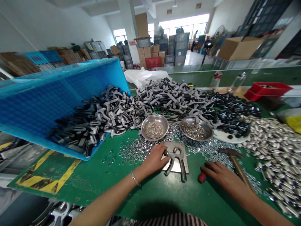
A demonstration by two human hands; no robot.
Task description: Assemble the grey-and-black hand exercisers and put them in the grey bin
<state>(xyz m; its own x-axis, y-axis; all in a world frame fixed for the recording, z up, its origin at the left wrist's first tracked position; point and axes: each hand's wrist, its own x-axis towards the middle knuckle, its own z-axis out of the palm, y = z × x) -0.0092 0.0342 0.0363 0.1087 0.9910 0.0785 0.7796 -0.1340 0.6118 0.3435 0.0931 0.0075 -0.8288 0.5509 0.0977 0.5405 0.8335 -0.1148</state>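
A grey plier-like tool (pixel 182 166) with two dark-gripped handles and a curved jaw lies on a square metal plate (pixel 186 153). My left hand (pixel 155 158) closes its thumb and fingers on the tool's left end, by a small dark knob. My right hand (pixel 218 174) rests palm down on the table with fingers stretched out and nothing gripped. Its fingertips are at a small red ball-like piece (pixel 202 177); whether they touch it I cannot tell. Just beyond that hand lies a hammer (pixel 238 166), its wooden handle partly behind my wrist.
Two steel bowls (pixel 142 129) (pixel 210 133) hold small metal parts. Washers and rings (pixel 135 152) lie scattered around them. Behind is a heap of grey tool parts (pixel 169 94); a blue crate (pixel 63 83) lies left. Metal cylinders (pixel 277 150) and black-headed parts (pixel 232 105) pile up right.
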